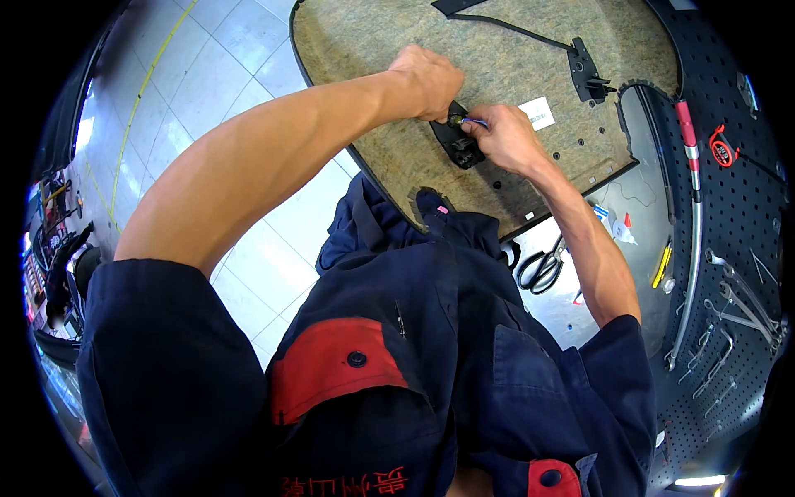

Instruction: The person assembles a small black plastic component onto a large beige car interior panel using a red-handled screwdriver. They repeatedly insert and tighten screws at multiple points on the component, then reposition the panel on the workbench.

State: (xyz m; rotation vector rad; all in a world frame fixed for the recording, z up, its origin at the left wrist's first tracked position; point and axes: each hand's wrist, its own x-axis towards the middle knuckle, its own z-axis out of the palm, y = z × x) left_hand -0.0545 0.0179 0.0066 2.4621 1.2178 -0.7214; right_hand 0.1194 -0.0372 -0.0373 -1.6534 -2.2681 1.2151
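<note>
A large mottled brown-grey panel [505,66] with a black edge lies before me. On it sits a long black plastic bracket [464,154], one end running under my left hand [428,81]. That hand is closed, its fingers curled down over the bracket's far end and mostly hidden. My right hand [507,139] is closed in a pinch on a thin blue stick-like tool [474,123]. The tool's tip meets the bracket by a small yellowish spot beside my left hand. A white label [538,113] is stuck on the panel just beyond my right hand.
Another black bracket [585,73] with a black cable is on the panel's far right. Black-handled scissors [541,270], a yellow pen-like tool [662,263] and a small white bottle [623,232] lie on the metal table. A pegboard [745,240] with wrenches [739,302] stands at right.
</note>
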